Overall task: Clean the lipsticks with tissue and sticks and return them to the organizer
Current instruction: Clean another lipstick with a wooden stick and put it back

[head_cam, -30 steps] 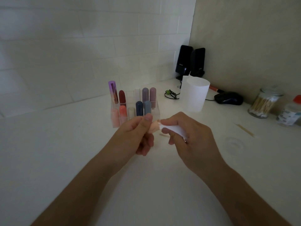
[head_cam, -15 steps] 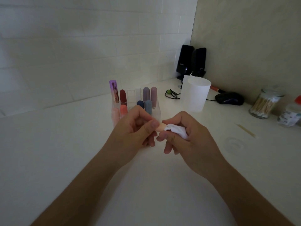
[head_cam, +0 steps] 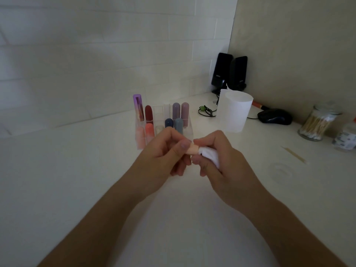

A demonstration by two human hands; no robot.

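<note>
Fingers (head_cam: 181,146) of the left hand (head_cam: 163,157) curled and clamped on a peach lipstick (head_cam: 193,150), held level above the bench (head_cam: 77,170) with only a short length showing between the two hands; fingers (head_cam: 199,142) of the right hand (head_cam: 223,168) curled round a wad of white tissue (head_cam: 211,158), which touches the exposed end of the lipstick. Just behind the hands, a clear organizer (head_cam: 189,132) stands on the bench holding upright lipsticks: a tall purple lipstick (head_cam: 138,106) and a dark red lipstick (head_cam: 148,113) at the back left, two mauve lipsticks (head_cam: 176,110) at the back right, a navy lipstick (head_cam: 168,123) and a grey-blue lipstick (head_cam: 178,125) in front of those, a pale pink lipstick (head_cam: 140,136) and a coral lipstick (head_cam: 149,131) at the front left. To the right of the organizer, a white cup (head_cam: 234,112); behind it in the corner, two black speakers (head_cam: 229,72); further right along the wall, a black mouse (head_cam: 274,116), a glass jar of cotton swabs (head_cam: 316,124) and, at the frame edge, a small bottle (head_cam: 345,137) too blurred to read. A thin wooden stick (head_cam: 293,154) lies on the bench in front of the jar, well apart from both hands
</note>
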